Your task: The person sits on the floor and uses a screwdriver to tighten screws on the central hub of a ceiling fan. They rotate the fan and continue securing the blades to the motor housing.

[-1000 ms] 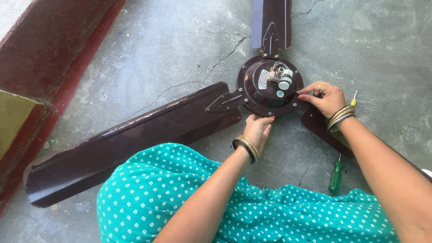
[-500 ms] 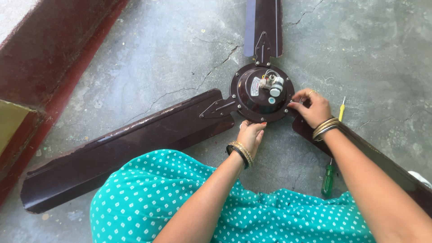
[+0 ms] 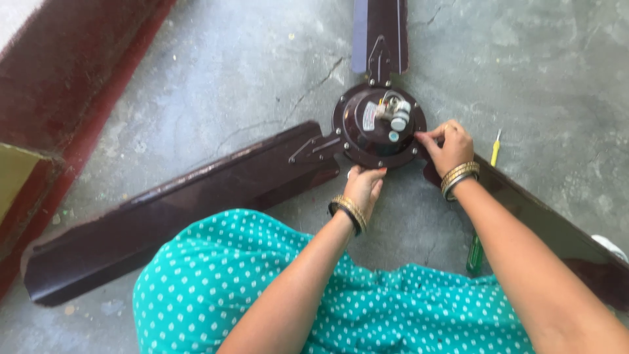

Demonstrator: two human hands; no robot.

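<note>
Kneeling over a dark brown ceiling fan (image 3: 275,177) laid flat on the grey concrete floor (image 3: 216,85), motor side up. Motor hub (image 3: 379,124) sits between the two hands.

Right hand (image 3: 451,145): fingers curled, thumb and forefinger pinched at the hub's right rim, where the right blade's bracket meets it. Whatever it pinches is too small to make out. Left hand (image 3: 364,185): fingertips pressed against the hub's lower rim, loosely closed, seemingly steadying rather than holding anything.

Judgement: work is on the fastening of the right blade at the hub, done by fingers alone. Next move likely calls for a firm brace from the left hand and a tool on that fixing.

Count:
- Fan blades: three, all attached to the hub.
- Screwdrivers: two. Yellow-handled screwdriver (image 3: 496,147) just right of the right hand; green-handled screwdriver (image 3: 475,254) near the right forearm, partly hidden.
- Bangles on both wrists, number unclear.
- Teal dotted garment (image 3: 216,288) fills the foreground.
</note>
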